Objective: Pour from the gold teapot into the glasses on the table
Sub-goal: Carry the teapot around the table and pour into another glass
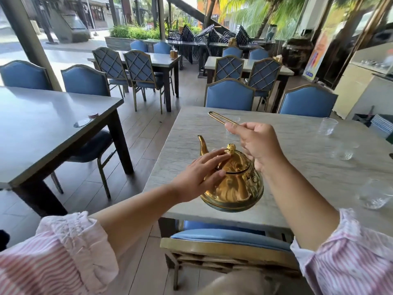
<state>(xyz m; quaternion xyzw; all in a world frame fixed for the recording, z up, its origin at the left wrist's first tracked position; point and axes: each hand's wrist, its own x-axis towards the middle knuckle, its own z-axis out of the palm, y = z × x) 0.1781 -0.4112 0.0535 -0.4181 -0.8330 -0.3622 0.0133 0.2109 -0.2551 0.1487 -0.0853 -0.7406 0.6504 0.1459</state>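
The gold teapot (235, 184) hangs tilted above the near left part of the pale stone table (212, 133), spout pointing away to the left. My right hand (258, 143) is closed around its thin gold wire handle (219, 118) and carries it. My left hand (202, 174) lies flat on the lid, fingers reaching the knob (231, 148). Clear glasses stand on the table: one at the far right (328, 126), one at mid right (344, 151), one at the near right (374, 195). Another glass (234, 120) shows partly behind the handle.
A blue chair (229, 237) is tucked under the table's near edge, and two blue chairs (229, 95) stand on the far side. A grey table (42, 124) sits to the left across a wooden-floor aisle. More tables and chairs fill the back.
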